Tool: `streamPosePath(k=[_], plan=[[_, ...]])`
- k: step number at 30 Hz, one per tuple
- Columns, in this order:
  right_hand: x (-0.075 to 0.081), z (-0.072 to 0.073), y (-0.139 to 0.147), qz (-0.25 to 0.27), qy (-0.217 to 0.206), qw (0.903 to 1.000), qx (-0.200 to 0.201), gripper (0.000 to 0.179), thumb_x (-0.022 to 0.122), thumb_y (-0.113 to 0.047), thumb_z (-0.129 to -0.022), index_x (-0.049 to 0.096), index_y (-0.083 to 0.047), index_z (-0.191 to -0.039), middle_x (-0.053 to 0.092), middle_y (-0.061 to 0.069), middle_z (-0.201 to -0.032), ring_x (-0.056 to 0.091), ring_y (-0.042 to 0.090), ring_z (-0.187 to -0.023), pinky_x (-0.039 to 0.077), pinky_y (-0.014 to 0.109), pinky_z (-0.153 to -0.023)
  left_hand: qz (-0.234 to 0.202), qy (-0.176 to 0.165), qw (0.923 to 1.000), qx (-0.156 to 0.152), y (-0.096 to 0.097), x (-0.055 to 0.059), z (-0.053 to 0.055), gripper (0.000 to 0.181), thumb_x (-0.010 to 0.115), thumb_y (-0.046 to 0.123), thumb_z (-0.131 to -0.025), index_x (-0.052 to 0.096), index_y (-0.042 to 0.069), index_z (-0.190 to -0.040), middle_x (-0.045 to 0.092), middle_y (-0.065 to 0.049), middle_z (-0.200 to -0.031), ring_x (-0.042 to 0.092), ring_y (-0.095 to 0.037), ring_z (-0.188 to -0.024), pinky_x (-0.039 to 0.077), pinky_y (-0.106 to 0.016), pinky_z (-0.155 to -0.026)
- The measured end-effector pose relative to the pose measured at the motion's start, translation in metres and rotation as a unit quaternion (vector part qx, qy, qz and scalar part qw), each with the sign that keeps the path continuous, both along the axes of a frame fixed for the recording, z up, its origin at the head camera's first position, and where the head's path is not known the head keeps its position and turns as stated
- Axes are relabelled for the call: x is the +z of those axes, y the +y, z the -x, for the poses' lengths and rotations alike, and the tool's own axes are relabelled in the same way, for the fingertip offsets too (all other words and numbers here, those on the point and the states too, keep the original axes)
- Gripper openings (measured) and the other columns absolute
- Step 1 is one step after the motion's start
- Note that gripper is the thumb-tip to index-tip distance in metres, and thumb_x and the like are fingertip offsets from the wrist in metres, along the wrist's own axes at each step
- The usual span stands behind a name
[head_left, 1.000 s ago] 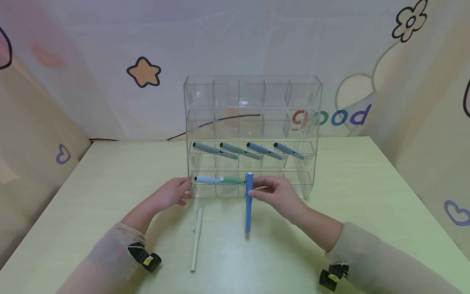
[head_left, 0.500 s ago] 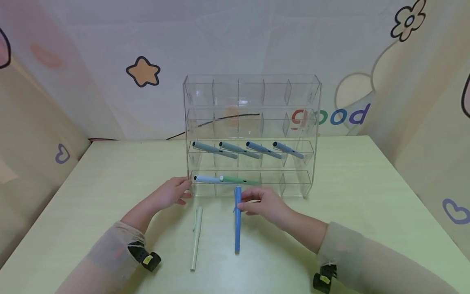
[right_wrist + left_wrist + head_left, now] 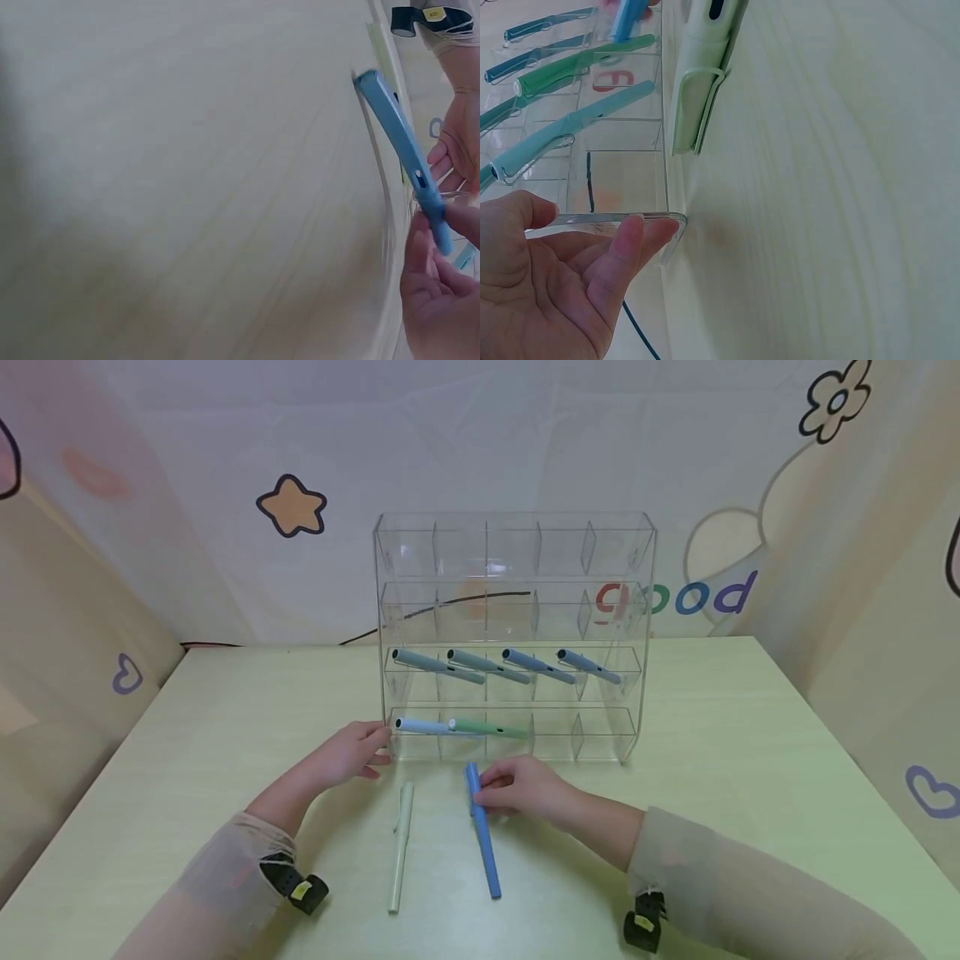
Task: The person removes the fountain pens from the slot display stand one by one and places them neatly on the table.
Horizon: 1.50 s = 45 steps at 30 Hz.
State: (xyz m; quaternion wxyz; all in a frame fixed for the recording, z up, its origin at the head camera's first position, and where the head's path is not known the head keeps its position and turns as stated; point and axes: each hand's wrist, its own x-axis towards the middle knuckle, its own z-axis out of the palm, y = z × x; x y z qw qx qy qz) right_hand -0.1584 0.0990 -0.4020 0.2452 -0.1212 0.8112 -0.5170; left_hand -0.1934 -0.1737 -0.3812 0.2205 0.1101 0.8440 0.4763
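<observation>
My right hand (image 3: 525, 785) pinches a blue pen (image 3: 486, 852) near its capped end, thumb and fingertips around it. The pen slants over the table in front of a clear acrylic pen rack (image 3: 517, 581), its lower end at the tabletop. My left hand (image 3: 570, 277) holds the rack's side panel at the lower left, thumb on one face and fingers on the other. Between the hands a pale green pen (image 3: 402, 847) lies on the table, clip end towards the rack. In the rack's bottom row rest a light blue pen (image 3: 423, 727) and a green pen (image 3: 487, 727).
Several blue and teal pens (image 3: 540, 666) lean in the row above, caps to the left. The upper two rows hold no pens. Under the rack is a pale wooden table (image 3: 720, 752), with a printed curtain (image 3: 480, 435) behind.
The blue pen and right hand have come down and left, away from the rack, and the pen has tilted from upright. My left hand stays on the rack.
</observation>
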Motion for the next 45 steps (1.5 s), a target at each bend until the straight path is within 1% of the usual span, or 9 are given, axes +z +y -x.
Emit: streamPosePath(k=[5,8,12,15,19,23,27,35,45], plan=[[0.001,0.002,-0.004,-0.085,0.037,0.9945,0.049,0.023,0.072,-0.010,-0.081,0.067,0.001,-0.101,0.066,0.001,-0.076,0.059,0.010,-0.063,0.051,0.024,-0.058,0.002,0.004,1.0000,-0.002,0.000,0.000,0.000,0.045,0.030,0.020,-0.102,0.042,-0.013,-0.128,0.033,-0.033,-0.139,0.048,-0.043,-0.117,0.052,-0.044,-0.082],[0.003,0.002,-0.006,-0.113,0.059,0.9895,0.069,0.020,0.072,-0.008,-0.080,0.067,0.001,-0.097,0.065,0.000,-0.074,0.059,0.010,-0.062,0.052,0.023,-0.059,0.002,0.002,1.0000,0.001,0.000,0.000,0.000,0.045,0.030,0.020,-0.102,0.040,-0.013,-0.130,0.033,-0.033,-0.139,0.048,-0.042,-0.117,0.052,-0.044,-0.082],[0.005,0.002,-0.009,-0.129,0.080,0.9851,0.081,0.019,0.071,-0.007,-0.081,0.067,0.002,-0.096,0.063,0.000,-0.072,0.060,0.010,-0.061,0.051,0.023,-0.058,0.003,0.001,1.0000,0.003,0.000,-0.001,0.000,0.045,0.030,0.021,-0.102,0.041,-0.013,-0.130,0.033,-0.033,-0.139,0.049,-0.042,-0.117,0.052,-0.043,-0.081],[0.004,0.002,-0.011,-0.131,0.082,0.9844,0.083,0.023,0.070,-0.007,-0.081,0.065,0.003,-0.101,0.063,-0.001,-0.070,0.060,0.010,-0.061,0.051,0.022,-0.058,0.004,0.001,1.0000,0.003,0.000,-0.001,0.000,0.045,0.030,0.021,-0.102,0.042,-0.013,-0.129,0.033,-0.033,-0.139,0.049,-0.042,-0.116,0.053,-0.043,-0.081],[0.003,0.003,-0.015,-0.131,0.076,0.9846,0.087,0.037,0.070,-0.009,-0.082,0.059,0.002,-0.115,0.063,-0.001,-0.070,0.060,0.011,-0.061,0.049,0.022,-0.059,0.005,0.001,1.0000,0.002,0.000,-0.001,0.000,0.045,0.030,0.021,-0.102,0.042,-0.013,-0.129,0.033,-0.033,-0.139,0.049,-0.042,-0.116,0.053,-0.043,-0.081],[0.000,0.003,-0.021,-0.115,0.075,0.9863,0.091,0.047,0.070,-0.008,-0.082,0.053,0.001,-0.125,0.062,-0.001,-0.069,0.060,0.011,-0.059,0.049,0.022,-0.057,0.002,-0.001,1.0000,0.001,0.000,0.001,0.000,0.045,0.030,0.021,-0.102,0.042,-0.014,-0.128,0.033,-0.034,-0.139,0.048,-0.042,-0.117,0.052,-0.043,-0.081],[-0.001,0.003,-0.028,-0.104,0.064,0.9883,0.091,0.046,0.070,-0.008,-0.082,0.053,0.001,-0.124,0.063,-0.001,-0.068,0.062,0.011,-0.059,0.049,0.022,-0.057,0.001,-0.002,1.0000,-0.002,0.000,0.001,0.000,0.046,0.029,0.020,-0.102,0.040,-0.014,-0.129,0.032,-0.034,-0.139,0.048,-0.043,-0.117,0.052,-0.043,-0.081],[-0.003,0.003,-0.043,-0.078,0.034,0.9946,0.058,0.042,0.071,-0.005,-0.081,0.055,0.001,-0.120,0.063,0.002,-0.069,0.064,0.012,-0.059,0.051,0.022,-0.058,0.004,0.002,1.0000,-0.002,0.000,0.000,-0.001,0.045,0.029,0.019,-0.101,0.041,-0.014,-0.128,0.033,-0.035,-0.137,0.048,-0.043,-0.116,0.052,-0.044,-0.081],[0.003,0.004,-0.057,-0.083,0.031,0.9948,0.050,0.041,0.073,-0.006,-0.079,0.056,0.002,-0.115,0.064,0.003,-0.066,0.064,0.015,-0.057,0.047,0.022,-0.054,0.008,0.008,0.9999,-0.003,0.001,0.000,-0.001,0.044,0.029,0.021,-0.102,0.045,-0.013,-0.125,0.036,-0.034,-0.137,0.049,-0.043,-0.115,0.053,-0.043,-0.080]])
